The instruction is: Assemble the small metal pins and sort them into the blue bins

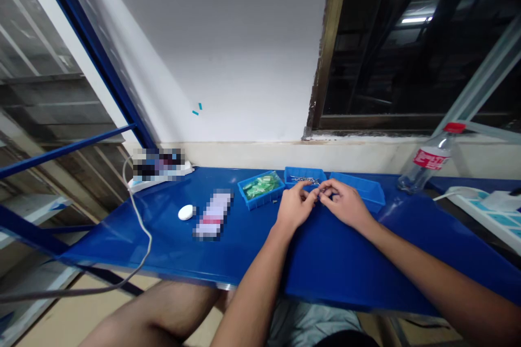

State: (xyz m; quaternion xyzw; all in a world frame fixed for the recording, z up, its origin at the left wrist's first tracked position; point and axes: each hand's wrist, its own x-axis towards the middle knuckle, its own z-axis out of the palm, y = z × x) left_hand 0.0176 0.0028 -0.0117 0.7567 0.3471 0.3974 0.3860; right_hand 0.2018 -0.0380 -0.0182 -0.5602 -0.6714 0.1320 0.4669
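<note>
My left hand and my right hand meet fingertip to fingertip over the table, just in front of the blue bins. Both are closed in a pinch. Whatever sits between the fingertips is too small to make out. Behind them, a blue bin holds small shiny metal parts. To the left, another blue bin contains green pieces in clear wrapping. The right blue bin is partly covered by my right hand. A tiny metal piece lies on the table beside my left hand.
On the blue table lie a white oval case and a blurred-out flat item at left. A red-capped plastic bottle stands at right, near a white power strip. A grey cable hangs over the left edge.
</note>
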